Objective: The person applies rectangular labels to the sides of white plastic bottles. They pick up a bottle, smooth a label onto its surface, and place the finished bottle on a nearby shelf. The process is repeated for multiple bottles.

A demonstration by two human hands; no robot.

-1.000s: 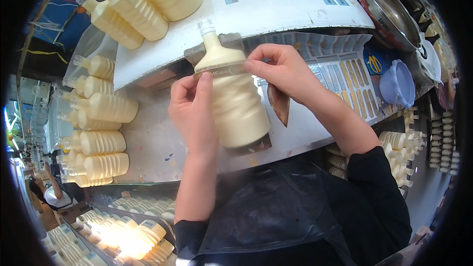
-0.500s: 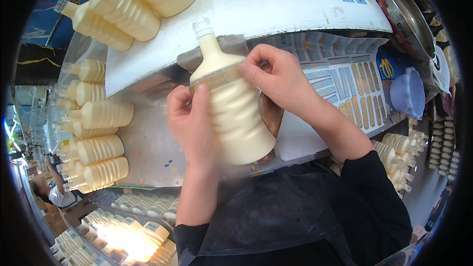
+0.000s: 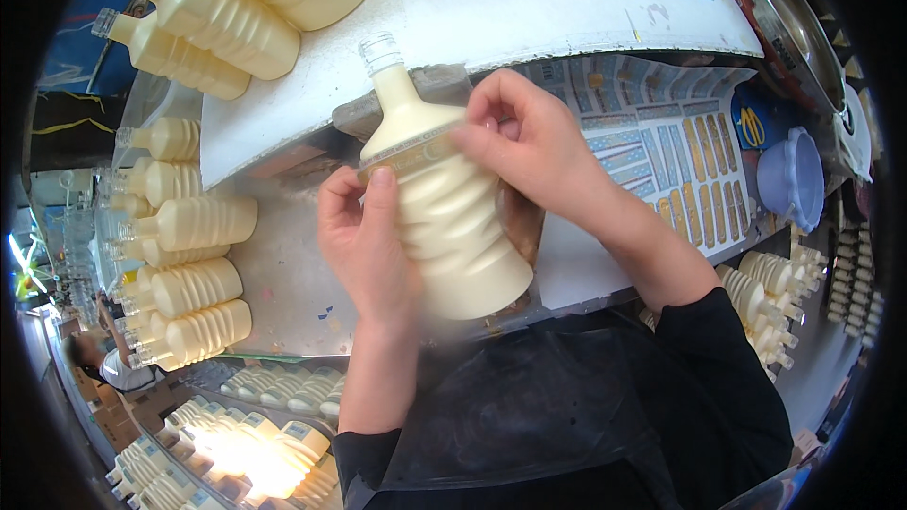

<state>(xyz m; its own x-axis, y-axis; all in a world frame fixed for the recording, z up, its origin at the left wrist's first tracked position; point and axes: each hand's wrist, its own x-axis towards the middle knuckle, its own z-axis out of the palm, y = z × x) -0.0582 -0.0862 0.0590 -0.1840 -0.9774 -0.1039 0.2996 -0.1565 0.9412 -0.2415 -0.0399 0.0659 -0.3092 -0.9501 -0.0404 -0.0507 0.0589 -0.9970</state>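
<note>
A cream-coloured bottle (image 3: 463, 250) with a clear threaded neck and wavy ribs leans in front of me, its neck pointing away. Across its shoulder, just above the ribs, lies a narrow gold label strip (image 3: 408, 157). The thumb of my left hand (image 3: 364, 241) presses the strip's left end against the bottle, the fingers curled behind. My right hand (image 3: 529, 137) pinches the strip's right end between thumb and curled fingers at the bottle's right side. A brown support (image 3: 522, 227) shows partly behind the bottle; the rest of it is hidden.
Cream bottles (image 3: 203, 288) lie in a row at the left, with larger ones (image 3: 231, 24) at the far left. A white board (image 3: 576, 24) and label sheets (image 3: 704, 165) are beyond and to the right. A purple basin (image 3: 786, 184) stands right. Another person (image 3: 128, 373) is in the background.
The view has shifted slightly. My hands stay on the strip at the bottle's shoulder, and its gold face now shows more clearly between them.
</note>
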